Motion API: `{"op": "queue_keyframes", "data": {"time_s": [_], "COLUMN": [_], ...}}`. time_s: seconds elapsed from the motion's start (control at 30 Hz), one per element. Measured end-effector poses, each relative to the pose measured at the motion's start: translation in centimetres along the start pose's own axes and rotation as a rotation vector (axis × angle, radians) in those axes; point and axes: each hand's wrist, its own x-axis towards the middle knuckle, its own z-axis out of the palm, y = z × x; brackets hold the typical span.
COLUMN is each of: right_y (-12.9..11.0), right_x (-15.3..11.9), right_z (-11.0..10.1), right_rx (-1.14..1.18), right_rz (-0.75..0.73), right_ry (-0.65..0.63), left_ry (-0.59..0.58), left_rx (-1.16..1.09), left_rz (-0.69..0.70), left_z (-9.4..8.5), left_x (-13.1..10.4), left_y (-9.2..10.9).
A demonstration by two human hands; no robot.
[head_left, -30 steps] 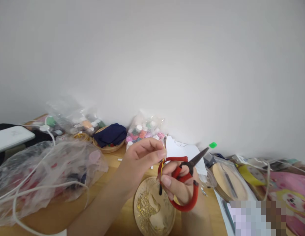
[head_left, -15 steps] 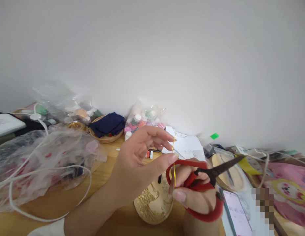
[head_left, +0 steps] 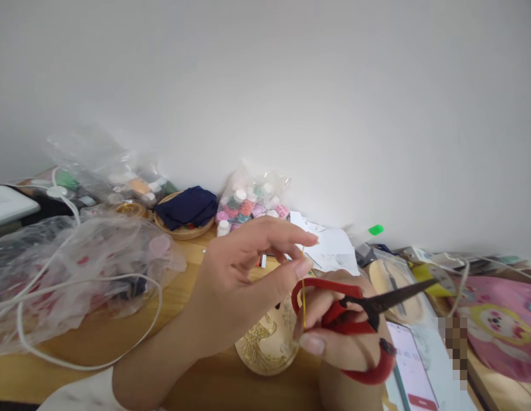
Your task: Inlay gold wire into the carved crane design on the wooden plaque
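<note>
A thin gold strip (head_left: pixel 304 302) runs upright between my two hands. My left hand (head_left: pixel 244 279) is raised, its thumb and a finger closed at the strip's upper part while the index finger stretches out above. Low on the strip, my right hand (head_left: pixel 334 331) pinches it between thumb and finger. The same hand carries red-handled scissors (head_left: pixel 385 299) hooked over its fingers, the dark blades pointing right. Below the hands, a round cream piece with a raised gold pattern (head_left: pixel 268 345) lies on the wooden table (head_left: pixel 163 371), partly covered by my left hand.
Plastic bags (head_left: pixel 89 257) and a white cable (head_left: pixel 94 279) lie at left. Dark blue cloth (head_left: pixel 188 208) rests on a round wooden hoop. A bag of small bottles (head_left: pixel 252 200) and white papers (head_left: pixel 334 248) stand behind. At right are a phone (head_left: pixel 413 365) and a pink bag (head_left: pixel 505 325).
My left index finger has stretched further right, and its thumb and a finger have closed on the strip. The scissors have shifted slightly right. The view has moved a little.
</note>
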Motion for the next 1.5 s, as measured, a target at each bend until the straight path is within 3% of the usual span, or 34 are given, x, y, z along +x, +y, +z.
{"op": "queue_keyframes", "data": {"time_s": [0.17, 0.33, 0.47, 0.63, 0.97, 1.5], "right_y": [0.5, 0.2, -0.3, -0.6, -0.9, -1.1], "right_x": [-0.2, -0.5, -0.3, -0.2, -0.2, -0.2], "right_z": [-0.6, -2.5, -3.5, -3.6, -3.5, -3.7], "right_rx": [0.031, -0.254, -0.481, -0.73, -0.765, -0.778], "right_rz": [-0.115, -0.227, -0.151, 0.01, 0.086, 0.064], "right_ry": [0.016, -0.07, -0.211, -0.24, -0.271, -0.302], "left_ry": [0.016, -0.089, -0.144, -0.089, -0.128, -0.225], "left_rx": [-0.044, -0.162, -0.159, -0.015, 0.101, 0.105], "left_rz": [-0.088, -0.158, -0.171, -0.055, 0.018, 0.035], "left_z": [-0.2, -0.9, -1.5, -1.7, -1.7, -1.7], "left_x": [0.2, 0.4, 0.6, 0.5, 0.3, 0.2], "left_y": [0.3, 0.5, 0.4, 0.1, -0.2, -0.5]}}
